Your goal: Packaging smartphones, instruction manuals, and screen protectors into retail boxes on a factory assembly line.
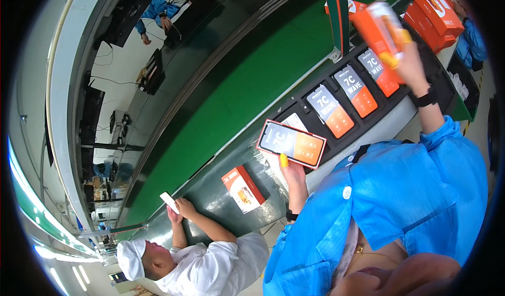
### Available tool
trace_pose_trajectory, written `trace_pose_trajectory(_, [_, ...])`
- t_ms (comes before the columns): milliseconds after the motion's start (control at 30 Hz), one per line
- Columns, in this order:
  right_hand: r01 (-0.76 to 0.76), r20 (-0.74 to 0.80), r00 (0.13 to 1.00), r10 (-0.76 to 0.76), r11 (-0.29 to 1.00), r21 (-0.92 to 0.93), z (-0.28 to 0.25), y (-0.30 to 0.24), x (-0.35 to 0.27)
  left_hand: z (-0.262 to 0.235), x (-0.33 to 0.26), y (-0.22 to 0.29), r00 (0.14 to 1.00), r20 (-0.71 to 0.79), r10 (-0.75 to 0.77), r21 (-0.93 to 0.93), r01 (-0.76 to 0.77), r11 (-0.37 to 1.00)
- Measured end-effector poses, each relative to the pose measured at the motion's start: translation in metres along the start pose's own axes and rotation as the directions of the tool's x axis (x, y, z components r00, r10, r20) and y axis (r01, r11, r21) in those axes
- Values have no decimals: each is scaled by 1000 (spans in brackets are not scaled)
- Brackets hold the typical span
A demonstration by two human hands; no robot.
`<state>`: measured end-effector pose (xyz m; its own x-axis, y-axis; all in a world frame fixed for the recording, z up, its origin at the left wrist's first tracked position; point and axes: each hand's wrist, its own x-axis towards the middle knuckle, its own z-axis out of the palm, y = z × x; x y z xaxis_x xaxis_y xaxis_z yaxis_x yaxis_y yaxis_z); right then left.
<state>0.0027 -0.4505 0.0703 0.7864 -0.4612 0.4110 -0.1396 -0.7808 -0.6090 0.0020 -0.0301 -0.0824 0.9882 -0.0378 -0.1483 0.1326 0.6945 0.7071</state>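
My left hand (292,174), with a yellow finger cot on the thumb, grips an open red-edged phone box (292,144). A phone with a grey and orange screen film lies face up in it. Raised at the upper right, my right hand (411,64) is closed around an orange and white box (376,30), blurred by motion; yellow cots show on its fingers. Beneath them is a black tray (307,118) with slots. It holds a phone (330,111) near the box, a second phone (355,91) and a third phone (380,72), partly below my right hand.
A red and white box (243,189) lies on the dark bench. Further left, a co-worker in white (210,262) handles a small white object (169,201). A green conveyor belt (221,106) runs behind a metal post (335,17). Orange boxes (434,17) are stacked at the far right.
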Motion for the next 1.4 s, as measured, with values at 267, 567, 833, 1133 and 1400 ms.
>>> trace_pose_trajectory(267, [217,859,501,-105,976,-8,145,-203,-90,-18,7,-12,1000,3,29,-38,-28,999])
trace_pose_trajectory(567, [269,856,493,-156,963,20,140,-199,-95,6,4,-16,994,-52,96,39,-94,995])
trace_pose_trajectory(833, [292,841,505,-194,955,45,139,-184,-111,1,3,-14,998,5,69,6,-69,998])
trace_pose_trajectory(1133, [449,835,517,-188,890,-78,154,-187,-130,2,2,-16,998,-56,23,-58,-26,998])
trace_pose_trajectory(1400, [428,785,581,-214,901,-71,164,-193,-146,-2,9,-18,996,-91,17,87,-9,996])
